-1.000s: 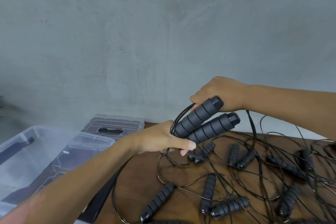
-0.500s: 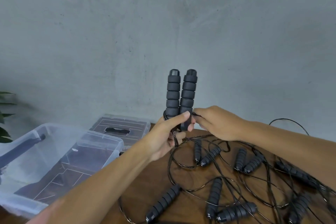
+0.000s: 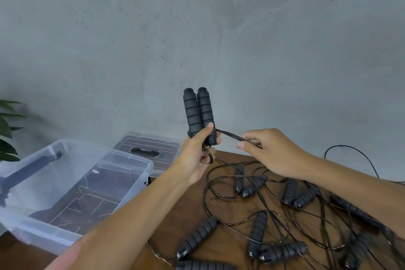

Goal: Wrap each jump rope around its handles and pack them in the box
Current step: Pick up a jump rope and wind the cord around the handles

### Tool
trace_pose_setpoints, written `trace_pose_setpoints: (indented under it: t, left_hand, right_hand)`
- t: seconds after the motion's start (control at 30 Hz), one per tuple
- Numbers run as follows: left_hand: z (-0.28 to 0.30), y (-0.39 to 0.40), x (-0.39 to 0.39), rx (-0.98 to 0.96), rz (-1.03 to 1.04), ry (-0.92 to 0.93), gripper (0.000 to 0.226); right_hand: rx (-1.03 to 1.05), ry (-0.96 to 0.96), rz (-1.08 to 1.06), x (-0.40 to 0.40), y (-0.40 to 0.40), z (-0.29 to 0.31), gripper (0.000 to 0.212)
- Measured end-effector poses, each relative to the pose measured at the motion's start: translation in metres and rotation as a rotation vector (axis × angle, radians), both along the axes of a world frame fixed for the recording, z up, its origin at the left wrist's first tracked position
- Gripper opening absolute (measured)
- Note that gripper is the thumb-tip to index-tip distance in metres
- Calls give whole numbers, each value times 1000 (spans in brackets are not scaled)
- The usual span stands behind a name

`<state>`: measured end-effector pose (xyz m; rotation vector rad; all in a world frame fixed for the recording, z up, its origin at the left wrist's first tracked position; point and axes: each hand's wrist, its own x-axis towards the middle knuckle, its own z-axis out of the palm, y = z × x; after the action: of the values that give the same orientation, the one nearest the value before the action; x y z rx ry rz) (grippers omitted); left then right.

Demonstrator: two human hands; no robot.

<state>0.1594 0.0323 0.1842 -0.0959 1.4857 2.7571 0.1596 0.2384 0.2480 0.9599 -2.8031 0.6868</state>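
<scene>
Handles (image 3: 198, 114) upright in left hand (image 3: 197, 155)'s grip — right hand (image 3: 269, 151) pinches cord (image 3: 230, 136) beside them.

2 grey ribbed foam handles (image 3: 199, 114) upright, side by side, touching; black rope (image 3: 232, 136) looped at their base. Other ropes (image 3: 258, 208) tangled on tabletop. Clear box (image 3: 72, 184) open, at left.

- The lower ends of the paired handles (image 3: 198, 114) are covered by the left hand (image 3: 197, 155)
- The rope strands (image 3: 232, 137) are lost inside the right hand (image 3: 269, 151)
- A handle (image 3: 203, 266) is cut off by the bottom edge
- The box (image 3: 122, 158) is cropped at the left edge
</scene>
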Motion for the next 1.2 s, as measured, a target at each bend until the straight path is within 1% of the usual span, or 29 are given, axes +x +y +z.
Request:
trace_pose_setpoints:
  t: [0.07, 0.17, 0.23, 0.33, 0.4, 0.47, 0.53, 0.57, 0.6, 0.67, 0.8, 0.87, 0.93, 1.03, 1.1, 1.13, 1.17, 1.2]
  left_hand:
    - [0, 2, -3, 7, 49, -13, 32]
    - [-3, 4, -7, -7, 99, -35, 27]
    - [-4, 8, -6, -37, 108, -28, 25]
    - [-1, 14, -3, -84, 86, 3, 27]
    - [-3, 11, -2, -150, 3, 35, 36]
    - [-5, 6, -1, -249, -95, 65, 54]
    - [-4, 4, 4, -350, -136, 90, 69]
    - [-3, 4, 6, -384, -144, 106, 73]
    - [-2, 5, 8, -412, -144, 125, 74]
    - [1, 6, 12, -469, -133, 147, 67]
    - [8, 6, 12, -654, -127, 172, 39]
    - [12, 4, 13, -734, -141, 182, 43]
    - [15, 2, 13, -816, -148, 194, 54]
    - [20, 0, 11, -931, -133, 207, 63]
    - [23, -1, 10, -1003, -114, 224, 64]
    - [24, -2, 10, -1048, -113, 234, 62]
    - [25, -4, 9, -1099, -112, 247, 57]
    - [27, -5, 10, -1146, -111, 261, 51]
  right_hand:
    - [38, 80, 22, 9, -3, 1, 33]
    - [106, 147, 48, 25, -12, 7, 32]
    - [249, 221, 57, 34, -19, 11, 34]
    - [479, 356, 74, 41, -29, 21, 31]
    - [538, 406, 89, 43, -34, 35, 28]
    - [577, 463, 106, 39, -37, 49, 27]
    - [623, 511, 111, 32, -39, 60, 28]
    - [652, 543, 104, 28, -39, 66, 30]
    - [685, 588, 96, 25, -40, 70, 32]
    - [739, 692, 104, 21, -43, 76, 36]
    - [830, 795, 177, 15, -50, 84, 39]
    - [848, 860, 229, 10, -51, 88, 36]
    - [862, 944, 272, 9, -54, 93, 39]
    - [956, 893, 272, 6, -59, 96, 35]
    - [928, 896, 308, 3, -60, 99, 27]
    - [918, 884, 319, 1, -59, 100, 21]
    - [933, 845, 308, -1, -56, 102, 11]
    - [945, 792, 297, -3, -55, 104, 5]
